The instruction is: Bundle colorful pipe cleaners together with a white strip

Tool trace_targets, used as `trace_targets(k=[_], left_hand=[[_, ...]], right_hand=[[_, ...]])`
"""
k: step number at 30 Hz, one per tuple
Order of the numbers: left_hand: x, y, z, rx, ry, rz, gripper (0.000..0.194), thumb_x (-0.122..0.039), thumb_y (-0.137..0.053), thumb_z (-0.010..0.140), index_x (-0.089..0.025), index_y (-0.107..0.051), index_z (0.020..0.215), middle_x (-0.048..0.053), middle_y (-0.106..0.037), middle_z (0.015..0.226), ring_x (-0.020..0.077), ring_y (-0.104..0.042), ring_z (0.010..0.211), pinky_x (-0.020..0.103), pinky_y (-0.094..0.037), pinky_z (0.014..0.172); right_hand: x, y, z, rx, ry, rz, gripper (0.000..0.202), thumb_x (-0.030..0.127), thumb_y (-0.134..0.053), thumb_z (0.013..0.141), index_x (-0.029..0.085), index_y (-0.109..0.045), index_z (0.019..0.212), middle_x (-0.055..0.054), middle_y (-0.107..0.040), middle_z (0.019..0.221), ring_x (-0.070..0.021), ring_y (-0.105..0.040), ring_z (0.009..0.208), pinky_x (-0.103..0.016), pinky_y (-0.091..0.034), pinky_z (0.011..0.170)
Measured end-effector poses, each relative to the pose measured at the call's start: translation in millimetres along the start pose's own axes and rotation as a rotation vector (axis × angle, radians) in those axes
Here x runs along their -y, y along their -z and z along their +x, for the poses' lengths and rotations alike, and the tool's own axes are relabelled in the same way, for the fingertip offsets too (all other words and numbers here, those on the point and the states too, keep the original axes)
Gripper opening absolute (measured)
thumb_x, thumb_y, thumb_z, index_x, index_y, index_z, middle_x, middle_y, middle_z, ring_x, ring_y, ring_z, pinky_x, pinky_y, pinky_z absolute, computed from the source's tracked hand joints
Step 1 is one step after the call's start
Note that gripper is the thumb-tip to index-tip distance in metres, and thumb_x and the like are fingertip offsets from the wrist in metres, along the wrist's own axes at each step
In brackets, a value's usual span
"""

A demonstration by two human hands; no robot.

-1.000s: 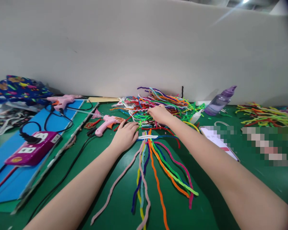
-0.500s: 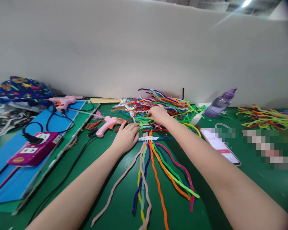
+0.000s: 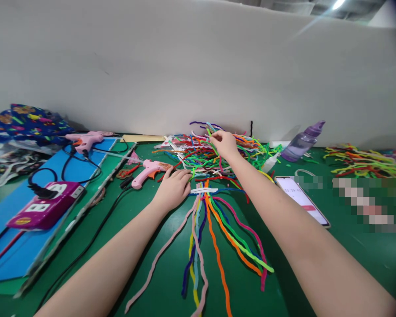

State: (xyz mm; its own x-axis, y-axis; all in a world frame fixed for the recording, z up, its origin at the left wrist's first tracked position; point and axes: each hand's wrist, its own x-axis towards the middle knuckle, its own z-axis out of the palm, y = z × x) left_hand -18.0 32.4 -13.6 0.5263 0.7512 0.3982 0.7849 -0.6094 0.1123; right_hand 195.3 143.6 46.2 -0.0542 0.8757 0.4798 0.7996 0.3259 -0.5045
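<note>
Strands of fuzzy craft wire (image 3: 220, 259) are fanning out toward the wearer over the green counter (image 3: 251, 304), pink, yellow, pale blue, dark blue, orange, green and magenta all showing. A white strip (image 3: 204, 190) is crossing them near their far ends, and blue strands are reaching out sideways there. On the left, a magenta power box (image 3: 57, 209) is resting on a blue board (image 3: 23, 264), a black plug sitting in it. On the right, a phone (image 3: 293, 189) is lying with its screen lit, just beyond the right forearm. The left hand (image 3: 174, 188) is lying palm down just beside the strip's left end, its fingers stretching out, open; whether the thumb is touching the strip is hard to tell. A pink glue gun (image 3: 147, 170) is lying beside that hand. Farther off, a tangled pile of strands (image 3: 191, 145) is spreading, and over it the right hand (image 3: 226, 144) is pinching a green strand (image 3: 209, 131) between thumb and forefinger. A white-nozzled bottle (image 3: 269, 164) and a purple bottle (image 3: 295, 149) are standing to the pile's right. A patterned cloth (image 3: 29, 123) is bunching at far left, and a pale partition (image 3: 185, 66) is rising behind everything.
</note>
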Motion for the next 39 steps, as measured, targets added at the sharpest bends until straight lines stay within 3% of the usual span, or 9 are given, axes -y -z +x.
trace_targets(k=[7,13,16,24,28,31,35,39], left_hand=[[0.0,0.0,0.6,0.012,0.0,0.007,0.032,-0.024,-0.038,0.088,-0.02,-0.058,0.112,0.007,-0.058,0.124,0.0218,-0.052,0.113,0.048,-0.024,0.108],[-0.6,-0.5,1.1,0.011,-0.004,0.015,0.031,-0.024,-0.037,0.089,-0.02,-0.058,0.112,0.007,-0.059,0.123,0.0219,-0.052,0.113,0.048,-0.024,0.108],[-1.5,0.8,1.1,0.0,-0.016,0.02,0.031,-0.024,-0.037,0.089,-0.02,-0.058,0.112,0.008,-0.059,0.123,0.0218,-0.052,0.114,0.047,-0.025,0.107],[-6.7,7.8,3.1,-0.068,-0.096,0.073,0.032,-0.018,-0.039,0.088,-0.019,-0.058,0.113,0.009,-0.06,0.118,0.023,-0.051,0.112,0.045,-0.032,0.1],[-11.8,12.2,2.9,-0.099,-0.27,0.113,0.028,-0.018,-0.038,0.09,-0.017,-0.058,0.109,0.009,-0.063,0.11,0.0211,-0.055,0.103,0.039,-0.04,0.092],[-18.0,15.3,-1.1,-0.13,-0.447,0.165,0.025,-0.02,-0.039,0.09,-0.017,-0.058,0.106,0.007,-0.065,0.094,0.0169,-0.058,0.087,0.03,-0.045,0.075],[-26.0,19.0,-8.1,-0.233,-0.574,0.22,0.02,-0.019,-0.041,0.089,-0.018,-0.055,0.103,0.002,-0.059,0.073,0.0114,-0.055,0.065,0.023,-0.04,0.053],[-31.6,22.5,-10.6,-0.307,-0.67,0.199,0.012,-0.018,-0.044,0.087,-0.017,-0.054,0.092,-0.002,-0.054,0.06,0.0097,-0.051,0.054,0.023,-0.037,0.045]], right_hand=[[-4.0,12.1,14.0,-0.226,-0.146,0.585,0.019,0.034,-0.041,0.088,0.018,-0.049,0.096,-0.004,-0.066,0.075,-0.0134,-0.064,0.067,-0.027,-0.05,0.067],[-2.1,21.5,15.8,-0.325,-0.152,0.603,0.029,0.037,-0.023,0.094,0.019,-0.043,0.101,-0.006,-0.065,0.081,-0.0151,-0.066,0.074,-0.029,-0.051,0.067],[0.3,25.3,4.0,-0.345,-0.121,0.584,0.025,0.033,-0.024,0.093,0.02,-0.041,0.104,-0.006,-0.065,0.082,-0.0141,-0.066,0.074,-0.029,-0.051,0.07],[1.0,50.7,-42.3,-0.269,0.092,0.14,0.021,0.027,-0.035,0.09,0.021,-0.053,0.099,-0.005,-0.066,0.091,-0.0171,-0.062,0.088,-0.033,-0.045,0.083],[-6.4,59.4,-62.4,-0.142,0.248,-0.155,0.019,0.024,-0.044,0.086,0.019,-0.062,0.09,-0.005,-0.066,0.098,-0.0202,-0.056,0.098,-0.036,-0.036,0.094],[-12.7,59.4,-77.6,-0.04,0.259,-0.317,0.021,0.024,-0.045,0.086,0.019,-0.065,0.087,-0.006,-0.065,0.1,-0.0213,-0.054,0.098,-0.039,-0.033,0.094],[-14.5,58.9,-95.7,-0.008,0.262,-0.399,0.021,0.023,-0.047,0.085,0.019,-0.068,0.087,-0.007,-0.062,0.111,-0.0222,-0.051,0.105,-0.04,-0.031,0.095],[-7.3,63.0,-108.9,-0.018,0.315,-0.388,0.02,0.023,-0.048,0.085,0.02,-0.067,0.085,-0.006,-0.061,0.114,-0.0211,-0.051,0.106,-0.04,-0.029,0.098]])
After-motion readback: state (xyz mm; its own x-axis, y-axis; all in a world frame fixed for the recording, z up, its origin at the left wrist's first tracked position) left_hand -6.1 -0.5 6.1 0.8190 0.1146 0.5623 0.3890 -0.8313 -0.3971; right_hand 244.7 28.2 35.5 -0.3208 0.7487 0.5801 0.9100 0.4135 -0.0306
